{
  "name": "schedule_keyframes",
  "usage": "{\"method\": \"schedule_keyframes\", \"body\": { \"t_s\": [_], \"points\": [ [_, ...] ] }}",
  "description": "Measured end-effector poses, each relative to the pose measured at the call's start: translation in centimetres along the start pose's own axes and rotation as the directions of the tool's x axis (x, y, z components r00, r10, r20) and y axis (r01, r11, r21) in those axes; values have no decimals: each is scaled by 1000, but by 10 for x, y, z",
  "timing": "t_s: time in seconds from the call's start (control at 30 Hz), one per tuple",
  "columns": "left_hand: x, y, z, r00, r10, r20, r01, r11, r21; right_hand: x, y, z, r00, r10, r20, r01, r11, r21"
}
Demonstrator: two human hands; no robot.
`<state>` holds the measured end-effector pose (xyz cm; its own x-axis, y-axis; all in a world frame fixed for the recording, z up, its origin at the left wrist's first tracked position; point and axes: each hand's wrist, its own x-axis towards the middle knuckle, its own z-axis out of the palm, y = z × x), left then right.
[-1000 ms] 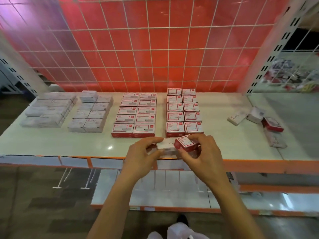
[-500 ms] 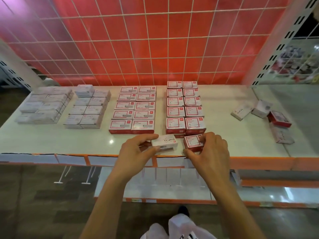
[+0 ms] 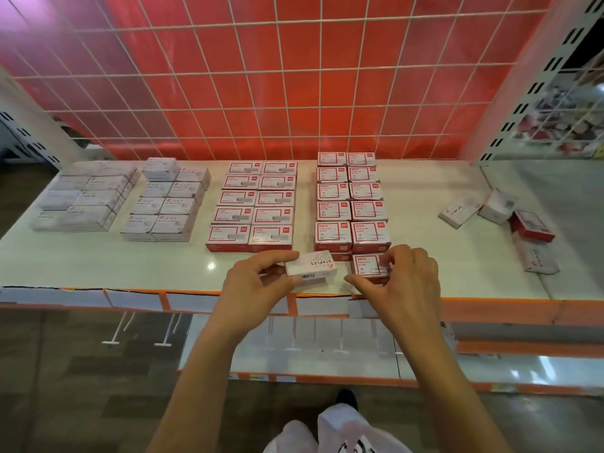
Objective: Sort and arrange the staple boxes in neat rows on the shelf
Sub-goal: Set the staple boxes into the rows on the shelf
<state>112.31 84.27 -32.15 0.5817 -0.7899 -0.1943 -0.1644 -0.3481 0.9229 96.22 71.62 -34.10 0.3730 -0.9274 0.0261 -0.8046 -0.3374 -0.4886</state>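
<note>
My left hand (image 3: 258, 286) pinches a white box marked STAPLES (image 3: 311, 272) just above the shelf's front edge. My right hand (image 3: 405, 282) holds a red-and-white box (image 3: 369, 266) with its fingertips, set down at the near end of the right red double row (image 3: 351, 204). A second red double row (image 3: 258, 207) lies to the left. Two groups of white boxes, one (image 3: 166, 204) and the other (image 3: 85, 204), fill the left side of the shelf (image 3: 434, 256).
Several loose boxes (image 3: 500, 217) lie scattered at the shelf's right end. A white wire grid (image 3: 294, 76) over a red panel backs the shelf. A lower shelf (image 3: 327, 351) juts out beneath, and a white bag (image 3: 336, 433) hangs near my legs.
Both hands lowered toward the shelf. The red-and-white box went from tilted in the air to flat at the front of the right row, while the white box stayed in my left hand.
</note>
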Motion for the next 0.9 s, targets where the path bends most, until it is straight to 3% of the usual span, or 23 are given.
{"method": "schedule_keyframes", "body": {
  "t_s": [0.1,0.23,0.47,0.77,0.9],
  "points": [
    [0,2,0,1000,3,8,-3,999,-54,0,-5,-5,992,-110,-63,118,983,142],
    [-2,4,-1,1000,7,19,-4,988,-154,-2,-18,-8,963,-268,5,253,914,316],
    [-4,10,-7,1000,16,-11,-19,970,-243,0,-33,-17,897,-372,239,170,789,591],
    [-6,6,-18,991,31,-129,-76,930,-361,10,-50,-6,882,-446,154,177,615,768],
    [-3,4,-30,984,35,-173,-92,939,-332,12,-62,5,875,-462,143,212,632,745]
  ]
}}
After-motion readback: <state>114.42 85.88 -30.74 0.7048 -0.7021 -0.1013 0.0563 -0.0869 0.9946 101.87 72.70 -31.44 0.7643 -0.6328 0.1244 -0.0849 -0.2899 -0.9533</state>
